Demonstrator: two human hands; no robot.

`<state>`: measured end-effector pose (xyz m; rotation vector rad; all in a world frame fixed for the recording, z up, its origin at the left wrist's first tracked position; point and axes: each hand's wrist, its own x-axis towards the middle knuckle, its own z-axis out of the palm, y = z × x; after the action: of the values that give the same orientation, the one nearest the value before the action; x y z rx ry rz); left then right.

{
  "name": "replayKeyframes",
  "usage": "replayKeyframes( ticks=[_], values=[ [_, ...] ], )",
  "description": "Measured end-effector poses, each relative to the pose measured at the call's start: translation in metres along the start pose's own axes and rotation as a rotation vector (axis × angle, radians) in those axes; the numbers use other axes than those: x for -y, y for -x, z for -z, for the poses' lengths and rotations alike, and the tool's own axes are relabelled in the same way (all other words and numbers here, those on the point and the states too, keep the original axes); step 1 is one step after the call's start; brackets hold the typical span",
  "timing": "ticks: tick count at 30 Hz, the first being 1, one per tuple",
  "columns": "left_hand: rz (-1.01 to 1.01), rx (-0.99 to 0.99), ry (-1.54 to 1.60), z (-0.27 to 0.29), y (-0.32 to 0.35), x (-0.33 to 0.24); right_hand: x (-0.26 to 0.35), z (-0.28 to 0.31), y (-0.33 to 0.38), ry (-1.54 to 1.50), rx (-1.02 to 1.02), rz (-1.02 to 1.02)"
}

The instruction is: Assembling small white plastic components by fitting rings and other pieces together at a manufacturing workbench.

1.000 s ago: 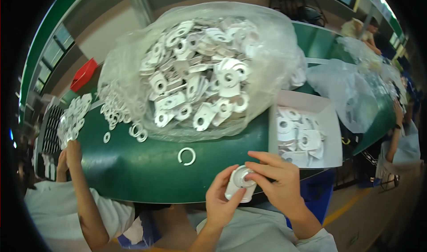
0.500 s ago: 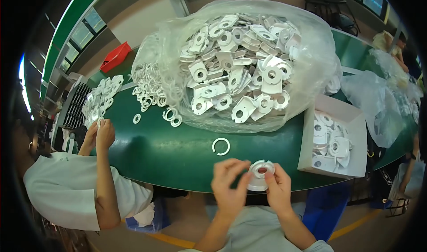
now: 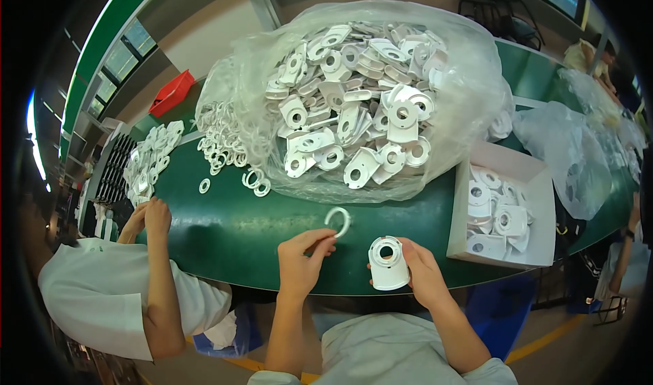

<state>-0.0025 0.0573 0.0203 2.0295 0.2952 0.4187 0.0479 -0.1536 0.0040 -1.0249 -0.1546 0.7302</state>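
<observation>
Left hand fingertips pinch one white plastic split ring on the green table. Right hand curls round one white plastic bracket with round hole. One clear plastic bag of white brackets, one white cardboard box.

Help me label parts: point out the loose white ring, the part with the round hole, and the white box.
white ring (image 3: 338, 220), head view, its arc.
white part (image 3: 388, 264), head view, its face.
white box (image 3: 517, 171), head view, far rim.

White plastic split ring: open C-shape, lying flat on green table, gap toward lower left, touched at lower end by left-hand fingertips. White plastic housing: flat-backed with round central hole, held upright-tilted over table's near edge, just right of ring.
</observation>
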Motion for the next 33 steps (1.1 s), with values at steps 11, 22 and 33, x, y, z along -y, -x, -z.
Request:
replayKeyframes(
  ticks=[11, 22, 33],
  values=[
    [0.154, 0.025, 0.569, -0.013, -0.004, -0.020, -0.001, 0.005, 0.003, 0.062, 0.013, 0.017],
    [0.141, 0.172, 0.421, -0.036, 0.008, -0.041, 0.006, 0.001, 0.010, 0.136, -0.010, 0.035],
    [-0.096, 0.142, 0.134, -0.041, 0.011, -0.038, 0.003, 0.001, 0.012, 0.041, -0.002, 0.051]
  ],
)
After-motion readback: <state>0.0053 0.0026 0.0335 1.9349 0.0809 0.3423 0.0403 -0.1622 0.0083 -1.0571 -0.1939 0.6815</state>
